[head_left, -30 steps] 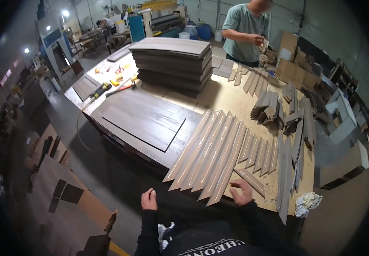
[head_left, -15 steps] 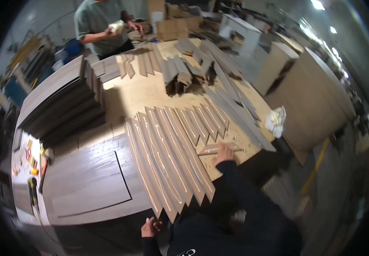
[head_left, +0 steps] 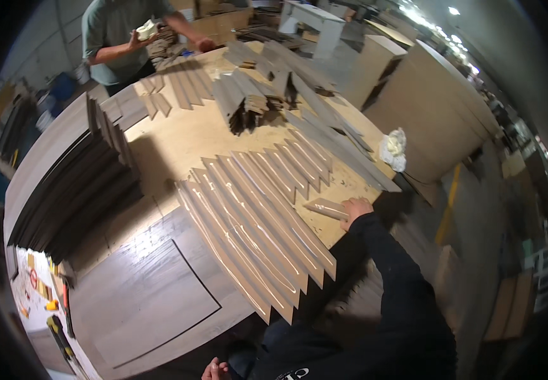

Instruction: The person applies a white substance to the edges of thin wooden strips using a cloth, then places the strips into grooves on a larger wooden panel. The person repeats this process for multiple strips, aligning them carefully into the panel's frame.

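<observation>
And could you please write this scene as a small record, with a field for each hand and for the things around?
Right hand: at the right end of a single short strip; firmness of grip unclear
Left hand: at the picture's lower edge, fingers curled, nothing seen in it
Long strips: side by side, pale lines along them
Row of short strips: beyond the single one, also with pale lines
Panel stack: left side of the table
Co-worker: across the table, white wad in one hand

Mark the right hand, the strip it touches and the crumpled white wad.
Right hand (head_left: 357, 209), head view, back of hand.
Strip (head_left: 325, 208), head view, exposed upper face.
Crumpled white wad (head_left: 393, 151), head view, its middle.
</observation>
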`<state>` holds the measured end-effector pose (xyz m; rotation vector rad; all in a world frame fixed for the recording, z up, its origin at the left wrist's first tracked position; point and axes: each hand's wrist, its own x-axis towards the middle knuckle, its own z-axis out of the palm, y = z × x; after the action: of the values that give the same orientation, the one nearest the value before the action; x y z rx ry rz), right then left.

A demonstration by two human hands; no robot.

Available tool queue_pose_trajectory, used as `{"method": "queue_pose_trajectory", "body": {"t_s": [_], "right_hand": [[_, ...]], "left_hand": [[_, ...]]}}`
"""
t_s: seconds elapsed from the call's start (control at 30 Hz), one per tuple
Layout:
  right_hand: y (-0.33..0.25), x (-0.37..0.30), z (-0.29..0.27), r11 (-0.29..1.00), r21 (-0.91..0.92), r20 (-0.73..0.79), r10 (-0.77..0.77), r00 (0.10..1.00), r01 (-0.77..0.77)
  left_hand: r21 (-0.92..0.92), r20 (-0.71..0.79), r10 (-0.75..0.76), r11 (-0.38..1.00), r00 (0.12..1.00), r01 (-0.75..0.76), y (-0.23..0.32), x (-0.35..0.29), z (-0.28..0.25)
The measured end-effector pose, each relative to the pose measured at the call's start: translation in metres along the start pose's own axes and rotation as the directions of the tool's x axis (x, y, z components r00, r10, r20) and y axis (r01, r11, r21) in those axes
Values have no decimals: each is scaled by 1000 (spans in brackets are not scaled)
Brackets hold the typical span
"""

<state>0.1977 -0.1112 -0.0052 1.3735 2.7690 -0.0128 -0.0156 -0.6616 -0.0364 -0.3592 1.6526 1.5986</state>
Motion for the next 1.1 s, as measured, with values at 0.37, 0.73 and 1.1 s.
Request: {"method": "queue_pose_trajectory", "body": {"t_s": [0.37,0.73,1.1], "right_hand": [[-239,-123,-26,-757,500,166,-392,905,-420],[-353,-145,4,-492,536,34,-800,599,-687],[-357,-131,16,-467,429,-9,-858,514,-773]], "left_hand": [[329,746,619,-22,246,-944,177,63,48],[-155,985,-22,-568,-174,-808,238,54,63],[-362,932,-237,-603,-274,-711,267,53,111]]}}
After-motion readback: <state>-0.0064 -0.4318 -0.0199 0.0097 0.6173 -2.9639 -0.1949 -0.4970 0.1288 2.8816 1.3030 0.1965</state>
